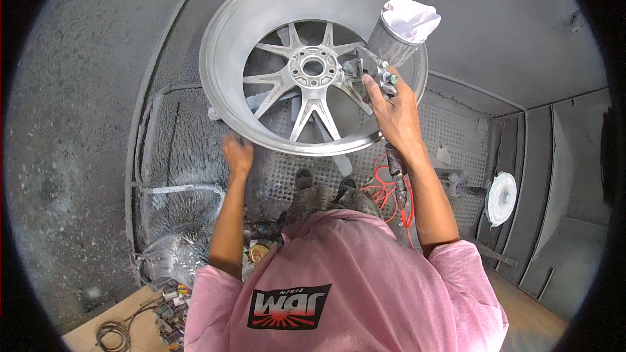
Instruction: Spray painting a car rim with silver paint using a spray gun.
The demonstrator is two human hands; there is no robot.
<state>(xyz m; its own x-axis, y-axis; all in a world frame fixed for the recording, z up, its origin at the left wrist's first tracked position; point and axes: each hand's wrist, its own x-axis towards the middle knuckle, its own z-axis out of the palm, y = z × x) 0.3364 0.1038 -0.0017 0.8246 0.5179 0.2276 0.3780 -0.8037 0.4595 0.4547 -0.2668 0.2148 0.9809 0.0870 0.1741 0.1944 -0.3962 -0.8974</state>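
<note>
A silver multi-spoke car wheel rim stands tilted in front of me, its back side and hub showing. My right hand grips a spray gun over the wheel's right side. The gun's grey cup has a crumpled white cover on top. Below the hand, a dark fitting joins the gun to an orange hose. Just outside the wheel's lower left edge is my left hand, its fingers smeared by motion. Whether it touches the rim I cannot tell.
Grey, paint-coated walls surround me. Beneath the wheel lies a perforated floor. A white round disc on an arm stands at right. Coiled cable and clutter lie at lower left, with a tape roll beside my left arm.
</note>
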